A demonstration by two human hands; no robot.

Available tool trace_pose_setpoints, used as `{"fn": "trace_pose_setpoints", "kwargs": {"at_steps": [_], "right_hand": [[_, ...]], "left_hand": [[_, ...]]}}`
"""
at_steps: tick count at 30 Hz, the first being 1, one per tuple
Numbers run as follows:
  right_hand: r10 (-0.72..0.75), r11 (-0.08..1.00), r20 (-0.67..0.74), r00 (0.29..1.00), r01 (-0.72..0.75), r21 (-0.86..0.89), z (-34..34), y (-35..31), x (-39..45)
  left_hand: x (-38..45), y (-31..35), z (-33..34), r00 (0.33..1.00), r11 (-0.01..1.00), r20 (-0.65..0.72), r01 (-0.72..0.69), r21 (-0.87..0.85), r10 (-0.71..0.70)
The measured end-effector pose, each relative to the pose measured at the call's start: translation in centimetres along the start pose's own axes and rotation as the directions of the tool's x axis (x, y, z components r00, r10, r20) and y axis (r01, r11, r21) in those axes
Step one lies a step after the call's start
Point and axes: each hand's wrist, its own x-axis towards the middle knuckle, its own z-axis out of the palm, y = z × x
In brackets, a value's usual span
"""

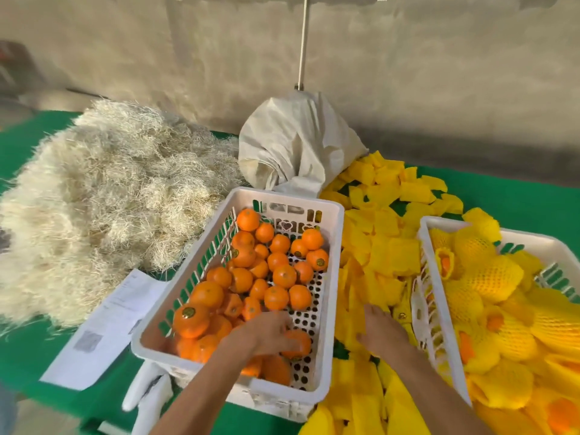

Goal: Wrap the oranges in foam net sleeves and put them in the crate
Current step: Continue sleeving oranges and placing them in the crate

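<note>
Left hand [266, 332] inside white basket [332, 277], fingers curled over 1 orange [296, 343]. Right hand [378, 324] right of basket, flat on yellow sleeves [383, 252]. Crate [422, 246] further right.

Bright, even daylight fills the frame, and shadows are soft and short — faint ones sit under the white slotted plastic basket [326, 246]. Wide-angle bending curves the edges. The lower corners and both forearms smear with motion blur — the upper left is hazy.
</note>
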Motion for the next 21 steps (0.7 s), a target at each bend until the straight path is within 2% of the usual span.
{"fn": "trace_pose_setpoints", "kwargs": {"at_steps": [4,9,12,14,15,16,18,19,21], "right_hand": [[0.016,0.998,-0.089,0.996,-0.022,-0.058,2.3,-0.6,0.5],[0.028,0.991,-0.292,0.956,-0.065,-0.115,2.1,-1.2,-0.7],[0.079,0.991,-0.271,0.959,-0.105,-0.084,2.0,-1.0,-1.3],[0.114,0.993,-0.199,0.973,-0.108,0.043,1.8,-0.5,-1.2],[0.127,0.978,-0.132,0.983,-0.102,0.179,1.7,-0.3,-1.3],[0.129,0.929,-0.047,0.991,-0.104,0.355,1.6,-0.2,-1.4],[0.108,0.741,0.087,0.990,-0.138,0.657,1.6,-0.2,-1.9],[0.089,0.672,0.116,0.989,-0.146,0.726,1.7,-0.1,-2.3],[0.019,0.628,0.076,0.997,-0.071,0.775,2.2,0.1,-2.8]], "left_hand": [[0.3,0.3,0.7,0.992,0.991,0.125,0.019,0.132,-0.035],[0.0,0.0,0.7,0.985,0.969,0.140,0.062,0.240,-0.097],[0.0,0.2,1.0,0.966,0.901,0.197,0.067,0.428,-0.166],[-0.1,0.6,0.8,0.959,0.885,0.220,0.058,0.462,-0.177],[-0.2,0.8,0.7,0.959,0.889,0.227,0.052,0.454,-0.172],[-0.3,0.8,0.6,0.960,0.898,0.229,0.044,0.438,-0.159],[-0.5,0.6,0.5,0.970,0.930,0.219,0.023,0.366,-0.110],[-0.6,0.5,0.5,0.974,0.951,0.210,0.012,0.310,-0.081],[-0.7,0.0,0.6,0.985,0.983,0.171,0.005,0.183,-0.037]]}}
